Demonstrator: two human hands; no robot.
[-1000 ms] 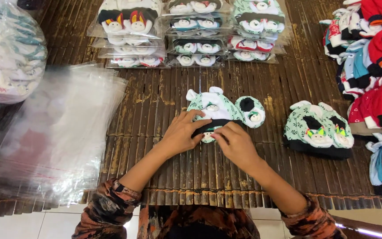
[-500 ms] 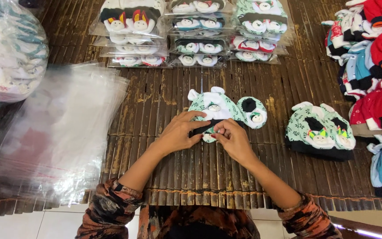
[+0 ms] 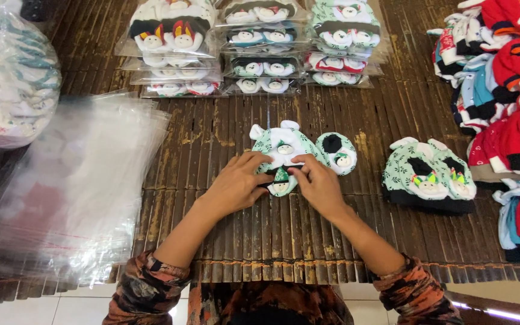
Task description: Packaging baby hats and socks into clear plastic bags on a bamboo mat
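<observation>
Mint-green socks with snowman faces

The socks (image 3: 293,153) lie flat on the dark slatted mat (image 3: 224,216), mid-frame, toes overlapping.

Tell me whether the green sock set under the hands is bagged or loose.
Loose: the green sock set lies bare on the slatted mat, with no plastic sleeve; both hands' fingers press it.

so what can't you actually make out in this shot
- Head view: the near end of the mint-green leaf-print knitted set lies under the left hand and right hand.
- The heap of red and blue knitwear is cut by the right edge.
- The clear plastic bags blur their own count.
</observation>
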